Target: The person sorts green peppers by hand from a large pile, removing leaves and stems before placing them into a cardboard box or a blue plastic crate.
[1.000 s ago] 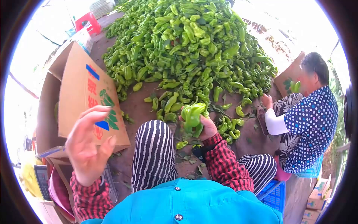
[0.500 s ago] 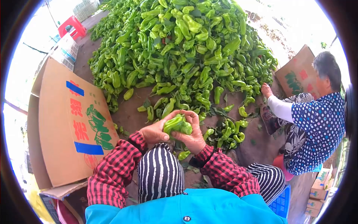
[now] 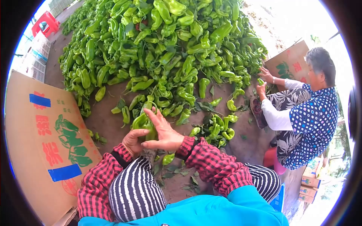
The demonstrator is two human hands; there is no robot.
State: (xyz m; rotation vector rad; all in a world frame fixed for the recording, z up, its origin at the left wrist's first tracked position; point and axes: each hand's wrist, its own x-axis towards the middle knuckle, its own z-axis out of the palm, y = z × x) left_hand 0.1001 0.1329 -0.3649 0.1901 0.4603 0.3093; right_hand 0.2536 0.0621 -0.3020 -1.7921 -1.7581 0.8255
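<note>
- Setting: outdoor, bare brown earth floor (image 3: 113, 124) carrying a large heap of loose green peppers (image 3: 158, 45) across the top of the head view.
- Left hand (image 3: 132, 141): curled under a small bunch of glossy green peppers (image 3: 142, 121), thumb stretched across the bunch's lower edge; it grips the bunch from below.
- Right hand (image 3: 166, 135): laid against the right side of the same bunch, fingers (image 3: 155, 115) extended upward over it, thumb pointing toward the left hand; the bunch is clasped between both hands.
- Bunch position: above the person's striped-trousered left knee (image 3: 132, 188), just in front of the near edge of the heap.
- Single small green pepper (image 3: 168, 159): on the floor just below the right wrist, not touched.
- Scattered cluster of green peppers (image 3: 217, 130): near, to the right of the right hand.
- Brown cardboard carton with red lettering, green pepper print and blue tape (image 3: 45, 139): left of the left arm.
- Co-worker in a blue dotted top (image 3: 315, 120): seated at the right, both hands at the heap's far edge.
</note>
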